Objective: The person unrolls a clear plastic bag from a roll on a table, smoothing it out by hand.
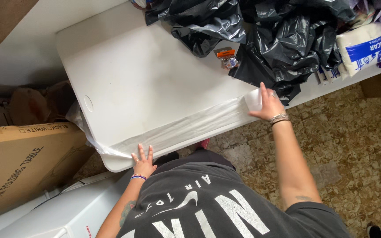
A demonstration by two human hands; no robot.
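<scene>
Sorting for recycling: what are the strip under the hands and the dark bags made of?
The strip looks like thin translucent plastic film, whitish, softly wrinkled, pressed flat by both hands. The dark bags look like glossy black plastic, with crumpled folds catching highlights.

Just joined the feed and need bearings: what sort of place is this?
Probably a home storage or utility room: a white plastic folding table on worn patterned floor tiles, a large brown cardboard box, and crumpled black plastic bags.
</scene>
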